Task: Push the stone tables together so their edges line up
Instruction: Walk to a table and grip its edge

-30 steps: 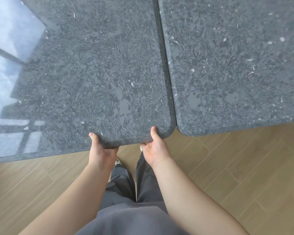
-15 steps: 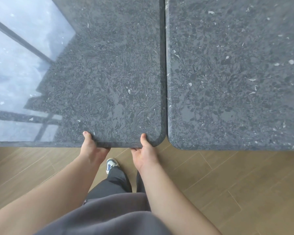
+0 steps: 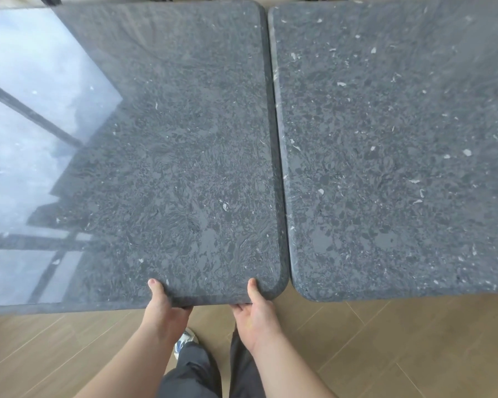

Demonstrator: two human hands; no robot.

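Two dark grey speckled stone tables stand side by side. The left table (image 3: 170,156) and the right table (image 3: 394,145) meet along a thin dark seam down the middle. Their near edges lie at almost the same level, the right one a touch lower in view. My left hand (image 3: 163,307) grips the left table's near edge, thumb on top and fingers under the slab. Close to that table's rounded near right corner, my right hand (image 3: 256,311) grips the same edge in the same way.
Wood-look plank flooring (image 3: 400,354) runs below the tables. My legs in dark trousers and one shoe (image 3: 184,340) stand just under the near edge. A bright window reflection covers the left table's left part.
The view has pulled back, showing the tables' far edges. The left table's near edge now sits nearly level with the right table's. Both hands keep their hold on the edge.
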